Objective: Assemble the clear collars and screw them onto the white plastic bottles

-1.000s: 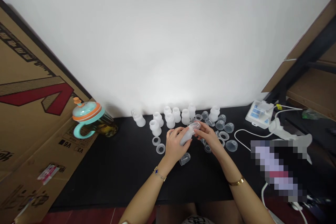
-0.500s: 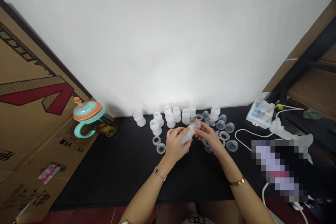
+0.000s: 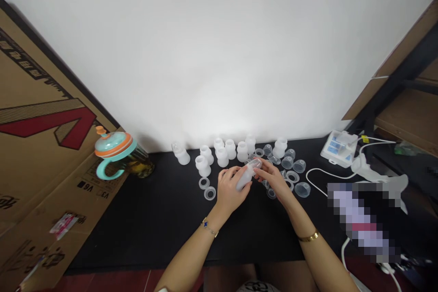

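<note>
My left hand (image 3: 232, 187) is wrapped round the body of a small white baby bottle (image 3: 243, 179), which tilts up to the right. A clear dome cap (image 3: 255, 164) covers its top end, and the fingers of my right hand (image 3: 271, 177) are closed on that cap. Behind my hands stand several open white bottles (image 3: 222, 157). Clear caps (image 3: 287, 162) and translucent rings (image 3: 292, 176) lie to the right, partly hidden by my right hand. Two more rings (image 3: 210, 193) lie left of my left hand. At the far left leans a capped bottle (image 3: 181, 153).
A teal-lidded mug (image 3: 119, 153) with dark contents stands at the left beside a large cardboard box (image 3: 41, 146). To the right are a white power strip (image 3: 339, 147), a white cable (image 3: 328, 171) and a blurred-out item (image 3: 362, 223) on the black table (image 3: 153, 228). A white wall (image 3: 219, 54) rises behind.
My left hand has shifted slightly and the bottle's body has turned a little in it. My right hand stays on the cap; everything else lies as before.
</note>
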The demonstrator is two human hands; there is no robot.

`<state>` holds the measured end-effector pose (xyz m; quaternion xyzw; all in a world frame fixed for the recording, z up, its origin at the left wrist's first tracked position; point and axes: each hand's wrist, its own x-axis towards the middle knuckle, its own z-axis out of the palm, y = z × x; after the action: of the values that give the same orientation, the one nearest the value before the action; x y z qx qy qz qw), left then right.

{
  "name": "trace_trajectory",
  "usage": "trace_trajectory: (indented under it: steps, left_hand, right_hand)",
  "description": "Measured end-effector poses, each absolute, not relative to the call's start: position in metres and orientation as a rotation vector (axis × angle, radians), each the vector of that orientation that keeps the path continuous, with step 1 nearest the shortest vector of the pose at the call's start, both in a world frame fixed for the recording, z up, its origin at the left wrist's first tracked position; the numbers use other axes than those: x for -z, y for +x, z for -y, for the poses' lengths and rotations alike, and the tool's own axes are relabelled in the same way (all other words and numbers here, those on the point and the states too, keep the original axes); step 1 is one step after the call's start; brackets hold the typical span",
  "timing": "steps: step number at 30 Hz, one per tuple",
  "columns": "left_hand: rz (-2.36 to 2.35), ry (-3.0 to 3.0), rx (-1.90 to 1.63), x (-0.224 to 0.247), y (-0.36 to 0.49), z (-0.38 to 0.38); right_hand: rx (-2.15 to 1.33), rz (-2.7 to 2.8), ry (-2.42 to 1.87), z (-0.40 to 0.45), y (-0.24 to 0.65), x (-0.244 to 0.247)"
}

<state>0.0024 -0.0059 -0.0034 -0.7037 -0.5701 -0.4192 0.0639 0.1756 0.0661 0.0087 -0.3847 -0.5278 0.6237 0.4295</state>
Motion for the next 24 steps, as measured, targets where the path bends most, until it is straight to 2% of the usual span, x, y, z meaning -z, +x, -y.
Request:
trace_trajectory:
  steps: [24]
  left_hand:
    - [1.72, -2.121, 1.261, 0.0031, 0.003, 0.006]
  right_hand:
    - [-1.534, 1.329, -0.957, -0.0645, 0.1755, -0.011]
